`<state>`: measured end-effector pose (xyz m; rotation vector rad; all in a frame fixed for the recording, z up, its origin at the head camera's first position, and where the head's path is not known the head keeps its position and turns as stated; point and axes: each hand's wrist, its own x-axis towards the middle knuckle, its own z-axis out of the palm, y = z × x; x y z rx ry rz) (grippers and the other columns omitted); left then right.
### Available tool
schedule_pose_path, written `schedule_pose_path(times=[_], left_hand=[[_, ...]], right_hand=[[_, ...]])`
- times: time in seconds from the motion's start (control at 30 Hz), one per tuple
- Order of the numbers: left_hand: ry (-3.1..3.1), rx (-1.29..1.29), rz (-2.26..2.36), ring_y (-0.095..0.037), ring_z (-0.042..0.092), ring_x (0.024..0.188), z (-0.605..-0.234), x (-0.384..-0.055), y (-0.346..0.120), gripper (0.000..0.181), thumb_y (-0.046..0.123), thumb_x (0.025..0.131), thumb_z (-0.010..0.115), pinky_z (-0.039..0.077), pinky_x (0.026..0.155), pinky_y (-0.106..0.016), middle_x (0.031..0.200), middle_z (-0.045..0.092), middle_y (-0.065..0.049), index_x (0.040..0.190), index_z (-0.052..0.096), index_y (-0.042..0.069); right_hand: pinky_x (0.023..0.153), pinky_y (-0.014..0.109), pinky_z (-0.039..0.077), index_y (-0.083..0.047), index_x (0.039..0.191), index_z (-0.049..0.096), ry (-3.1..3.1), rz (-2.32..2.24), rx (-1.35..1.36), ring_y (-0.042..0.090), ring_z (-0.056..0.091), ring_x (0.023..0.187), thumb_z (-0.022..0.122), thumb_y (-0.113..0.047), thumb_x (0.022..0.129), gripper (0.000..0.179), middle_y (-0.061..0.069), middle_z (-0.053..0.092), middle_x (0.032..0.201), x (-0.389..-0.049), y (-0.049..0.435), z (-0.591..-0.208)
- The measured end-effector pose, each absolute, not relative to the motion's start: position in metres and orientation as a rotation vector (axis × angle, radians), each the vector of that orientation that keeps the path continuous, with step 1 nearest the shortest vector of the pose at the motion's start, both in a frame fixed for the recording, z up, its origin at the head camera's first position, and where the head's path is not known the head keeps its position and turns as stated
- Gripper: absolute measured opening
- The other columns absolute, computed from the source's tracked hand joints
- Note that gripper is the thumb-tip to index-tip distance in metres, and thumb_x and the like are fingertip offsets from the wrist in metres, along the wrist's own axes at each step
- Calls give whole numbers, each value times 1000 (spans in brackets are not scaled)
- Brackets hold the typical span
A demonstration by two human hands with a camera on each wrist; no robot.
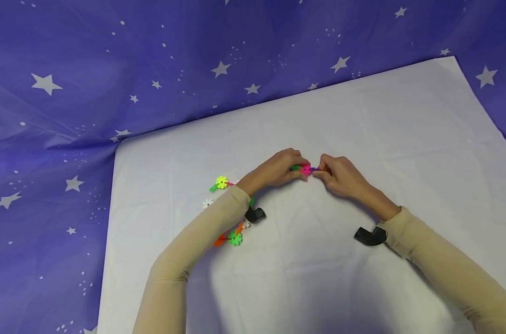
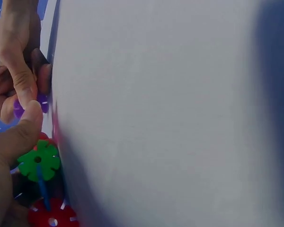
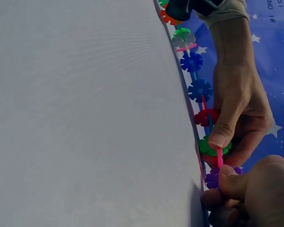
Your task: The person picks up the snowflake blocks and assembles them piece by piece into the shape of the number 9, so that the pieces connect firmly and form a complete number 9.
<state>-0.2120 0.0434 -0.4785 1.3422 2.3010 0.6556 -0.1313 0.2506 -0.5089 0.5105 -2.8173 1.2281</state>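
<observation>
My left hand (image 1: 284, 168) pinches the end of a chain of notched plastic snowflake discs, at a pink disc (image 1: 305, 170) next to a green one (image 2: 39, 161). Opposite it, my right hand (image 1: 340, 175) holds a purple snowflake disc (image 3: 211, 178) between thumb and fingers. The purple disc touches the pink disc's edge; how deeply their slots engage is hidden by the fingertips. Behind the green disc the chain carries on through a red disc (image 3: 204, 117) and blue discs (image 3: 199, 90). My left forearm covers part of the chain in the head view.
On the white-covered table (image 1: 303, 260), the chain curves under the left forearm, showing a yellow disc (image 1: 221, 182), a white disc (image 1: 208, 204) and a green disc (image 1: 235, 238). Black wrist devices (image 1: 370, 236) sit at both cuffs. A blue star-patterned cloth (image 1: 186, 55) hangs behind.
</observation>
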Motion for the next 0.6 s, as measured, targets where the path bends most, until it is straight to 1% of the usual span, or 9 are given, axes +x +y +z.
schedule_pose_path(times=[0.27,0.43,0.5,0.6], left_hand=[[2316,1332,730,-13,51,87,-478,-213,40,38,29,90,72,41,82,-26,101,67,-4,119,69,5],[2298,1331,655,-14,52,92,-474,-215,38,39,30,90,71,41,85,-28,104,66,-4,121,68,7],[2291,1311,604,-15,53,97,-472,-216,37,44,32,89,72,42,88,-28,108,65,-4,125,67,8],[2295,1267,555,-16,51,105,-466,-217,30,60,39,86,74,41,93,-28,117,62,-5,136,58,10]], right_hand=[[50,25,28,-10,75,53,-2757,1205,455,5,35,51,73,-12,87,24,-3,47,57,-134,245,-510],[51,27,29,-11,76,55,-2814,1160,436,8,38,52,73,-15,88,22,-2,50,57,-135,242,-507],[51,28,31,-12,78,56,-2862,1123,439,10,39,52,73,-17,89,21,-2,51,57,-135,241,-506],[51,29,32,-13,81,57,-2925,1100,431,10,41,52,72,-22,90,19,-4,53,59,-130,245,-507]])
